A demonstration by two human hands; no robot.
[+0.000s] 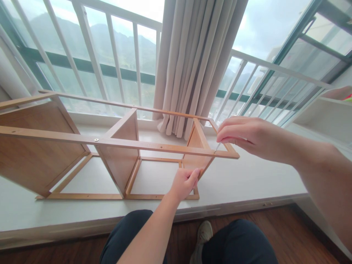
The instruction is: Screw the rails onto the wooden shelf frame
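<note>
A wooden shelf frame [129,144] lies on its side, with long rails and several cross boards between them. My right hand [244,134] is above the frame's right end, fingers pinched on a thin metal hex key [217,146]. The key's tip meets the near top rail where the end board [196,141] joins it. Below that rail, my left hand [184,184] is closed at the near edge of the same board, thumb on top. Its fingertips are hidden. A round metal fastener [96,139] shows in the rail farther left.
The frame rests on a white window ledge [253,176]. Behind it are a grey curtain [192,66], white railings [112,47] and windows. A white shelf unit [321,113] stands at right. My knees and one shoe [205,231] are below, over a dark wooden floor [181,245].
</note>
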